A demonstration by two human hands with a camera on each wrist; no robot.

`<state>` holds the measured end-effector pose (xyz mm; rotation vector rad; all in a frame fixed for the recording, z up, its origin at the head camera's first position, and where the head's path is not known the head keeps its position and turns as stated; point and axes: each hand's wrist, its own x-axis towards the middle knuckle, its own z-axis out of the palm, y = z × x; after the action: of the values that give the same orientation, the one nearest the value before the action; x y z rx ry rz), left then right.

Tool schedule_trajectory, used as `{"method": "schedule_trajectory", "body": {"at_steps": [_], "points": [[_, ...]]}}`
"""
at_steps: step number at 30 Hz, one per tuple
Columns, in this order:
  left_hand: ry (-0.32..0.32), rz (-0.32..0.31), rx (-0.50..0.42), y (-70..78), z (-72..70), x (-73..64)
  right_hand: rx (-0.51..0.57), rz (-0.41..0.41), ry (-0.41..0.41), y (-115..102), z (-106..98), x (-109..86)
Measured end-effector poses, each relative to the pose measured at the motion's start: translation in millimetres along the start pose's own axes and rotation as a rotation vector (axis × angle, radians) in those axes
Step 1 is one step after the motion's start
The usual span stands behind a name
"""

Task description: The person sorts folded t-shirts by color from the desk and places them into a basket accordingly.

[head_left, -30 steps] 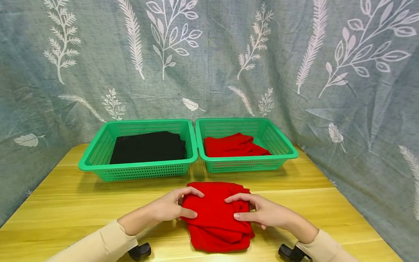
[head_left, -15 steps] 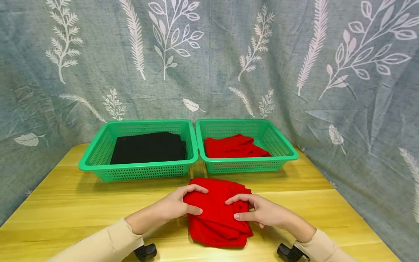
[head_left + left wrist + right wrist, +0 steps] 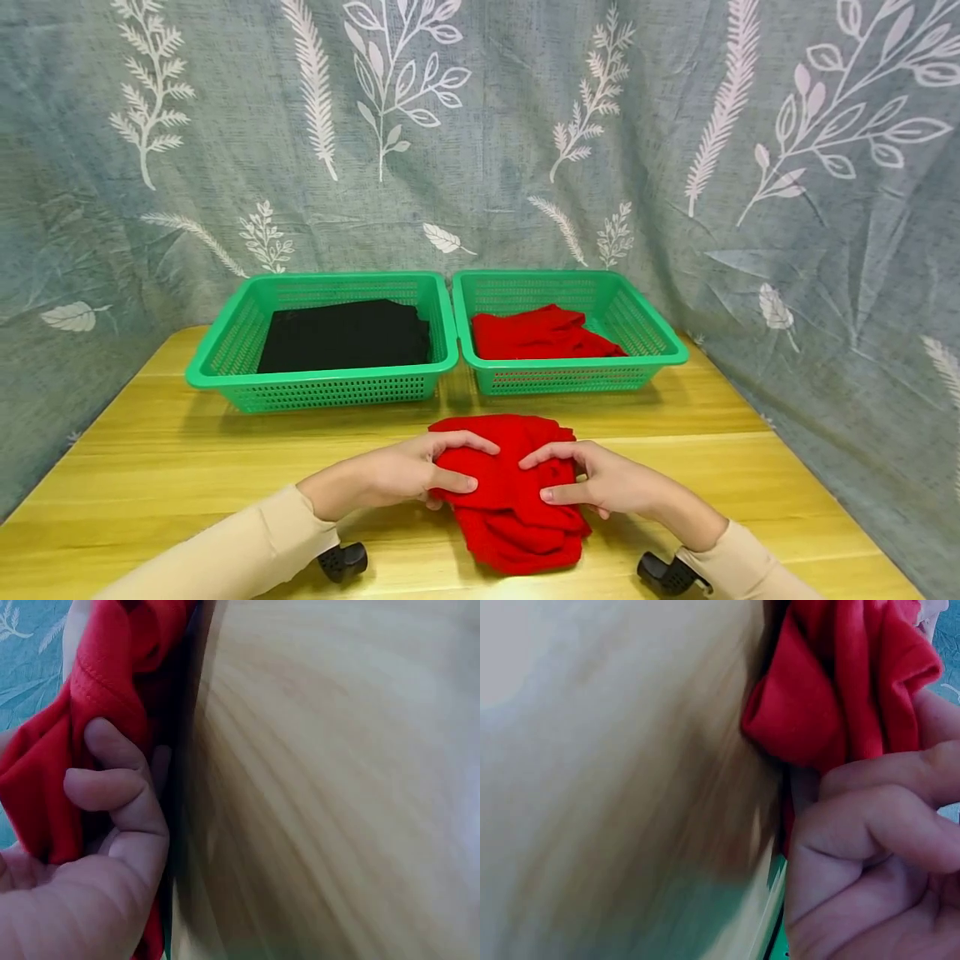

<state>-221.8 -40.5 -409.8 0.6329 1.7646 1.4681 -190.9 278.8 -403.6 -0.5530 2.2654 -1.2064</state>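
Note:
A folded red garment lies on the wooden table in front of the baskets, its layers bunched and wrinkled along the near side. My left hand grips its left side, thumb and forefinger on top. From the opposite side my right hand holds it the same way. In the left wrist view, curled fingers of the left hand press into the red fabric close to the tabletop. The right wrist view has the right hand bent around gathered red folds; some fingertips are hidden.
Two green mesh baskets stand side by side at the back. The left basket contains folded black cloth, the right basket a red garment. A patterned curtain hangs behind the table.
My left hand has moved right, pushing the garment's left side inward, and its near part has shifted right and bunched up. My right hand stays in nearly the same place.

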Motion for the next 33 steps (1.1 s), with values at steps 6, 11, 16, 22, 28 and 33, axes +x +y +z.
{"method": "schedule_trajectory", "body": {"at_steps": [6,11,16,22,28,33], "points": [[0.066,-0.016,0.034,-1.8,1.2,-2.1,-0.037,-0.029,-0.008,-0.1,-0.5,2.2],[0.086,0.0,0.064,-5.3,-1.1,-3.0,-0.037,-0.029,-0.006,1.1,-2.3,2.3],[0.121,0.007,0.065,-7.1,0.0,-1.4,-0.031,-0.03,-0.014,4.1,-4.4,-1.5],[0.146,0.033,0.064,-7.2,0.3,-0.9,-0.039,-0.06,-0.032,5.7,-7.3,-3.9],[0.135,0.082,0.073,-4.1,-1.1,-2.7,-0.063,-0.082,-0.025,5.0,-9.6,-6.2],[0.134,0.108,0.121,1.6,-3.0,-4.8,-0.072,-0.096,0.009,-0.2,-14.3,-11.1]]}}
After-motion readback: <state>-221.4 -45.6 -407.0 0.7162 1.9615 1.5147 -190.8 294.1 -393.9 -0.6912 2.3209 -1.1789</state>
